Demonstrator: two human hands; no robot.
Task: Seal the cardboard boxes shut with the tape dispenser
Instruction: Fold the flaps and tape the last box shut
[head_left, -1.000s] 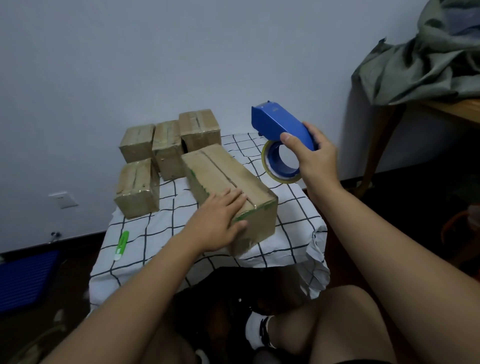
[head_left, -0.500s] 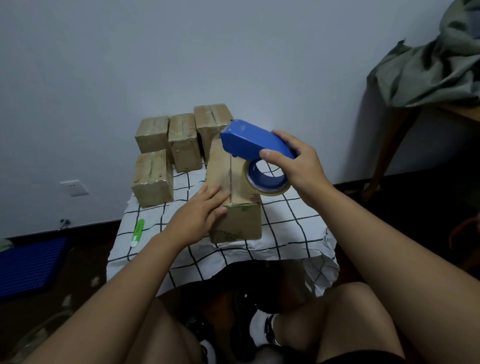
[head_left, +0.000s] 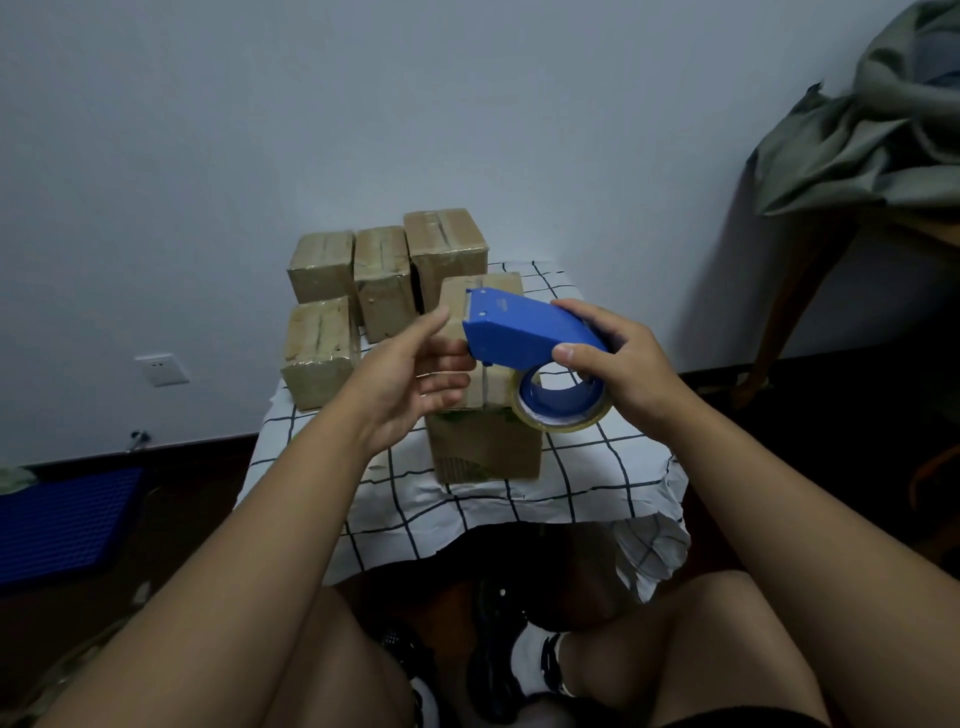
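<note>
While right hand (head_left: 618, 358) grips tape dispenser (head_left: 524, 332), left fingers (head_left: 441, 358) touch its nose.

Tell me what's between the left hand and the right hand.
In the head view, the blue tape dispenser spans the gap: the right hand grips its rear, and its front end reaches the left hand. The long cardboard box lies underneath.
</note>
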